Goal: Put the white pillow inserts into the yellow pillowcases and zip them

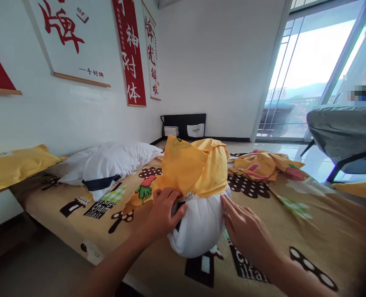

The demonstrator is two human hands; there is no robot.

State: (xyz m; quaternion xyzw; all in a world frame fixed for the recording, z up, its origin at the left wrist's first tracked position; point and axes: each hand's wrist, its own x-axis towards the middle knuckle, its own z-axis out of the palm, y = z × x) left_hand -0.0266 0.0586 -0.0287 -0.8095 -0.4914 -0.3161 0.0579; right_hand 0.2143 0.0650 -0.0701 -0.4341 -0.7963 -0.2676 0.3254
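Note:
A white pillow (198, 225) stands on end on the bed, its upper half covered by a yellow pillowcase (195, 167) with a printed pattern. My left hand (164, 210) grips the lower edge of the pillowcase against the pillow's left side. My right hand (244, 227) lies flat, fingers extended, against the pillow's right side just below the cloth's edge.
The bed (309, 222) has a tan patterned sheet. A bare white pillow (108, 163) lies at the left, another yellow pillowcase (263, 165) lies crumpled behind. A yellow cushion (12, 167) sits far left. A grey chair (343, 132) stands by the window.

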